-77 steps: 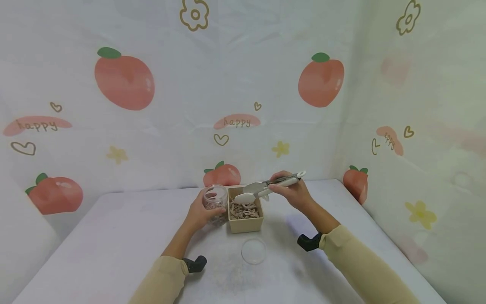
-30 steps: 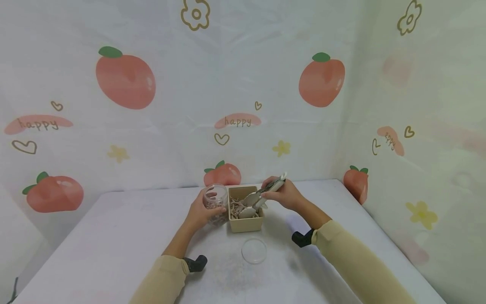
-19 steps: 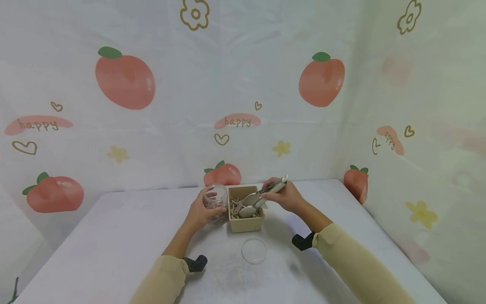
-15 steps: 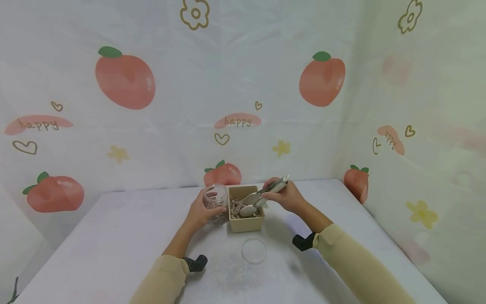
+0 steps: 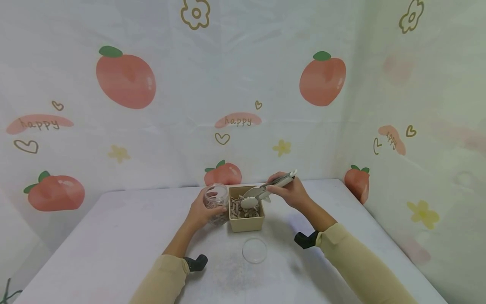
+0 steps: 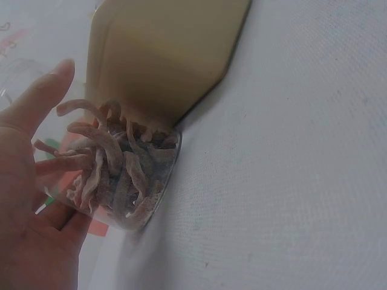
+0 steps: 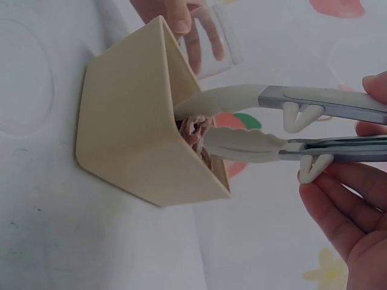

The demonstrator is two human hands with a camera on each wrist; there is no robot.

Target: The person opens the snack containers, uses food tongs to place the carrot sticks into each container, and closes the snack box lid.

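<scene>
1. Dried strips (image 5: 239,210), thin, curled and brownish, lie piled in the tan square box (image 5: 246,223) at table centre; some sit in the bottom of the clear jar (image 6: 124,184).
2. Judged handling: light, brittle and tangled, so they likely lift in clumps and shed. Best pinched mid-clump and gently.
3. Tongs (image 7: 266,124), steel arms with white scalloped tips, have their tips just over the box's mouth, a narrow gap between them. Whether any strip is caught I cannot tell.
4. Right hand (image 5: 292,193), at 3 o'clock of the box, squeezes the tong arms between thumb and curled fingers.
5. Left hand (image 5: 201,211) wraps the jar, which touches the box's 9 o'clock wall; jar open-topped and upright.
6. Clear round lid (image 5: 254,250) lies flat at 6 o'clock of the box, apart from it.
7. White table (image 5: 114,236); peach-print cloth backdrop (image 5: 125,80) behind.
</scene>
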